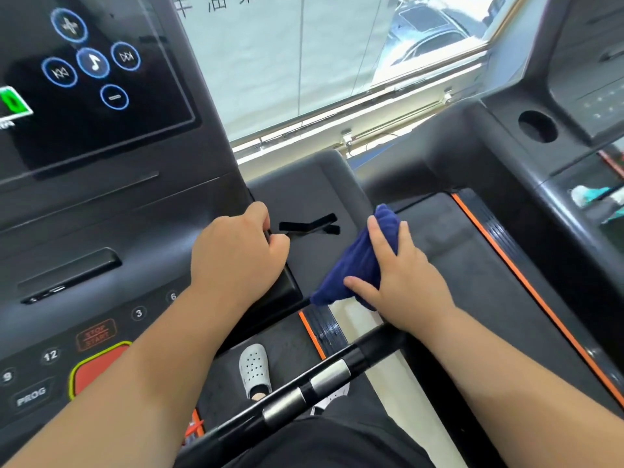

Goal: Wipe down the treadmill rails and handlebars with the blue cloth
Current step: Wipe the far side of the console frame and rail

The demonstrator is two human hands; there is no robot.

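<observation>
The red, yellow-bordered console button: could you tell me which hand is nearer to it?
Left. The left hand grips the dark console edge up and right of the red button; the right hand holds the dark blue cloth farther right.

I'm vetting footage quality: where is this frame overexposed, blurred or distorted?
Head view: daylight overexposes the window; the console icons are slightly blurred; wide-angle distortion slants the frame's straight edges; the right hand and blue cloth are fairly sharp.

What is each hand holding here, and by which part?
The right hand holds the bunched cloth around its middle, thumb on one side, fingers over the other. The left hand grips the side edge of the console.
</observation>
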